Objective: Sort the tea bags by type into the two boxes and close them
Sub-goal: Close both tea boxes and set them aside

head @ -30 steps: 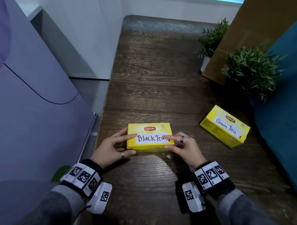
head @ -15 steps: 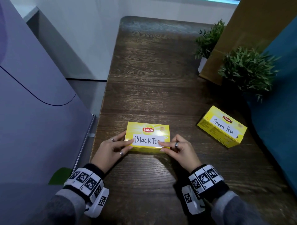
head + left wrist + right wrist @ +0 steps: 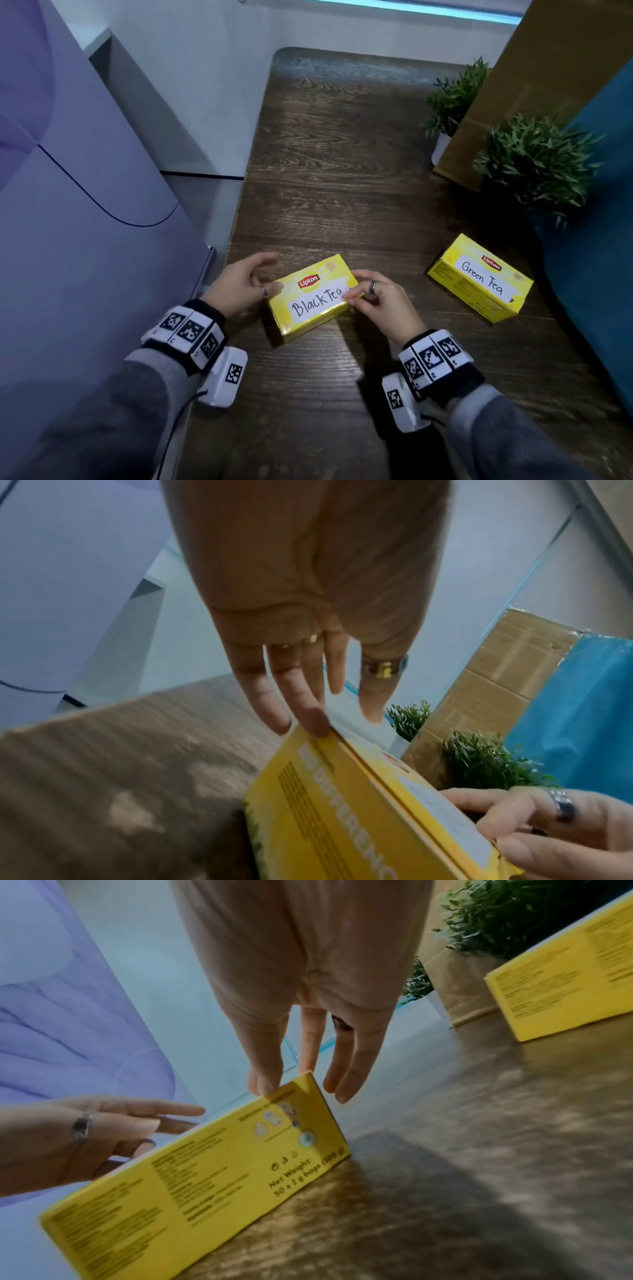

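Both hands' grip (image 3: 317,291) meets closed Lipton box (image 3: 313,298) (handwritten "Black Tea").

The near yellow box (image 3: 310,297) carries a red "Lipton" logo (image 3: 308,282) on its lid and a white label (image 3: 317,303) handwritten "Black Tea". Its long side (image 3: 205,1183) reads "Net Weight: 50 x 2 g bags (100 g)"; the finer print there is too blurred to read. The second yellow box (image 3: 479,277) shows "Lipton" (image 3: 491,263) and a white label (image 3: 482,278) handwritten "Green Tea".
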A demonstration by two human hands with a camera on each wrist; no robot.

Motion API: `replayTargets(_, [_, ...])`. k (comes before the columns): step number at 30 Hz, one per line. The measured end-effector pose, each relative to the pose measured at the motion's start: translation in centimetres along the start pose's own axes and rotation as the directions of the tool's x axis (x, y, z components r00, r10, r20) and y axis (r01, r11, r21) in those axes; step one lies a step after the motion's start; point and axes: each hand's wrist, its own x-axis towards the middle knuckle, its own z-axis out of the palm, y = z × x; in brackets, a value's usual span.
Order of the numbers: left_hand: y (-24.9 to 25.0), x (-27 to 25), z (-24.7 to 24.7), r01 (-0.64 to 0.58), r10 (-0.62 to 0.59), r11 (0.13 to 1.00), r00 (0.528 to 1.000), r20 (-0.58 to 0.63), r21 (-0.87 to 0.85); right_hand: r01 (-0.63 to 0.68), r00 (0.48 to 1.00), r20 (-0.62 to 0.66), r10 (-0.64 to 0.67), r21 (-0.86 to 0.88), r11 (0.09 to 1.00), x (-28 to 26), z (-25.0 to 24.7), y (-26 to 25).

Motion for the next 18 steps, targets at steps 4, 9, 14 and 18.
replayTargets(4, [-0.9, -1.1, -1.0, 0.029, -0.035, 0.995, 0.997, 0.071, 0.094, -0.087, 0.996, 0.014, 0.088, -0.052, 0.995, 0.6, 1.2, -2.1])
replayTargets(9, [-2.0, -4.6, -1.3, 0.167, -0.168, 0.986, 0.970, 0.174, 0.020, -0.219, 0.976, 0.008, 0.219, 0.005, 0.976, -0.4, 4.2, -4.6])
replayTargets(14, [-3.3, -7.5, -0.8, 0.244, -0.231, 0.970, 0.933, 0.277, -0.016, -0.141, 0.952, 0.271, 0.142, -0.024, 0.990, -1.8, 6.8, -6.3])
replayTargets(18, [-4.0, -8.7, -1.0, 0.248, -0.231, 0.967, 0.948, 0.219, -0.054, -0.114, 0.927, 0.357, 0.114, -0.022, 0.993, -2.8, 8.2, -6.7])
